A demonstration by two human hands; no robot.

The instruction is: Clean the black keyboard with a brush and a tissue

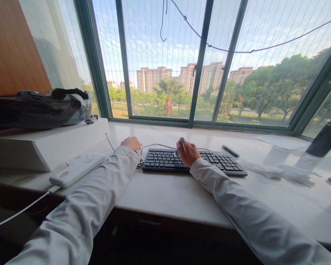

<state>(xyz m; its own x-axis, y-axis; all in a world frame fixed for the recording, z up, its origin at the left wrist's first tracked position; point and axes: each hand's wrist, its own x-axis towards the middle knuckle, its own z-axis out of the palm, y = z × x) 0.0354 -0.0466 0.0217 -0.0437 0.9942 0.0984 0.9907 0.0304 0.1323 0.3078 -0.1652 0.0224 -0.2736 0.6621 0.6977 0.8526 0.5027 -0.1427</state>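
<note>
A black keyboard (165, 159) lies across the white countertop (165, 198). My right hand (188, 152) is over its middle, closed around a slim blue tool that looks like a small brush (176, 152). The tool's lower end meets the keys, and its upper end sticks out above my fingers. Just left of the keyboard, my left hand (131, 142) rests on the counter with its fingers curled in. Whatever it may hold is hidden. A thin black cable (157, 144) runs behind the keyboard and bunches up near my left wrist.
On the left, a white power bank (77, 170) with a white cable sits before a white box (44, 147) carrying a dark bag (41, 108). A dark pen-like object (230, 150), crumpled clear plastic (278, 171), paper (278, 141) and a black cylinder (325, 138) are on the right. Windows stand behind.
</note>
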